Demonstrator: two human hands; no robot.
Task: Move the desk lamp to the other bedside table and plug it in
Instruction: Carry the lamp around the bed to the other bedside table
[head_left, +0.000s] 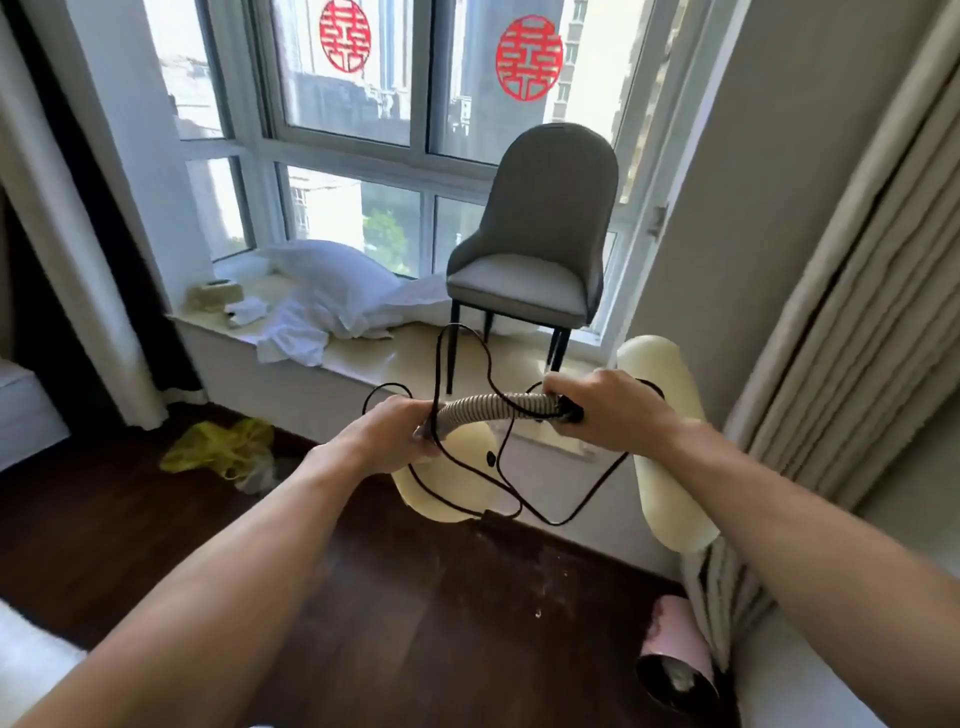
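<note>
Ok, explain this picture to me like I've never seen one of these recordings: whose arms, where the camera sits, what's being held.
There is no machine here. A person wears a wide-angle camera on the head, so the one picture looks forward and down along their own bare arms. The left hand and the right hand both grip the ribbed silver bendable neck of a pale yellow desk lamp, carried in the air above the dark wooden floor. Its thin black power cord hangs in loose loops. Ahead, a grey padded chair stands on the cream window ledge beside crumpled white bedding. A yellow plastic bag lies on the floor.
</note>
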